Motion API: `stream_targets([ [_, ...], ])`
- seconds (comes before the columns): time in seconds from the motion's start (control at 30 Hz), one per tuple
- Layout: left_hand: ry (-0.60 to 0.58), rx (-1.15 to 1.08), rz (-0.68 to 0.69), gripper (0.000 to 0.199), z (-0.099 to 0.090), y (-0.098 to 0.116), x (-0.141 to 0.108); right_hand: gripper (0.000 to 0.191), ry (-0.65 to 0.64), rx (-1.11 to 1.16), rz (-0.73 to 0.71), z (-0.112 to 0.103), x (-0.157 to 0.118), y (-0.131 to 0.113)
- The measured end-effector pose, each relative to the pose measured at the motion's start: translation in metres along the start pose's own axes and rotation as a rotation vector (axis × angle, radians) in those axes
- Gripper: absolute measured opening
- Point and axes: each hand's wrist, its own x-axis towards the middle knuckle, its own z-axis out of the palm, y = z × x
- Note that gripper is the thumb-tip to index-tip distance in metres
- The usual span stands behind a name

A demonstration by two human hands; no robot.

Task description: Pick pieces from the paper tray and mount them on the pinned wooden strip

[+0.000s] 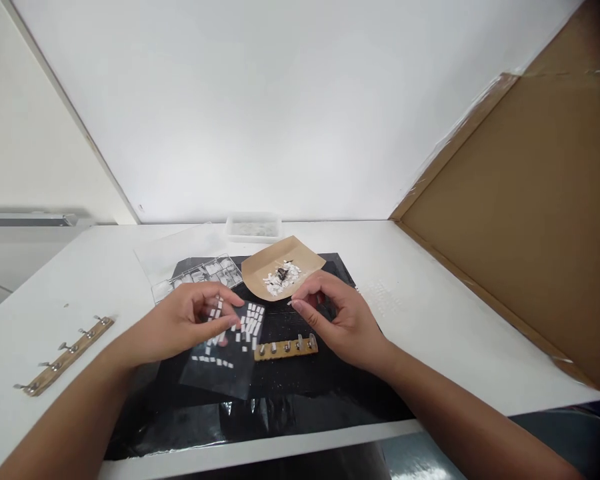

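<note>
My left hand holds a clear sheet dotted with small white rectangular pieces, its thumb and forefinger at the sheet's upper part. Thumb and forefinger of my right hand pinch a tiny white piece just in front of the brown paper tray. White scraps and a dark bit lie in that tray. Between my hands, a wooden strip with several metal clips rests on the black mat. Small pale pieces are on some of its clips.
A second wooden strip with clips lies at the left. Behind my left hand is a compartment tray of white pieces. A translucent box stands at the back, and cardboard rises at the right.
</note>
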Motion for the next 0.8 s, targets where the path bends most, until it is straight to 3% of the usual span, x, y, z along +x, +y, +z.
stream_targets([
  [0.17, -0.116, 0.164, -0.092, 0.066, -0.03, -0.017, -0.004, 0.008, -0.194, -0.023, 0.042, -0.014, 0.005, 0.007],
  [0.4, -0.045, 0.597, -0.086, 0.046, -0.031, -0.031, 0.006, 0.012, -0.509, -0.141, 0.154, -0.021, 0.005, 0.004],
  [0.53, 0.072, 0.811, 0.049, 0.041, -0.022, -0.029, 0.006, 0.012, -0.555, -0.17, 0.203, -0.019, 0.004, 0.002],
  [0.67, 0.159, 0.87, 0.226, 0.032, -0.014, -0.025, 0.004, 0.011, -0.568, -0.173, 0.23, -0.016, 0.001, -0.001],
  [0.8, 0.089, 0.842, 0.401, 0.023, -0.001, -0.022, 0.007, 0.011, -0.563, -0.176, 0.284, -0.014, 0.001, -0.005],
])
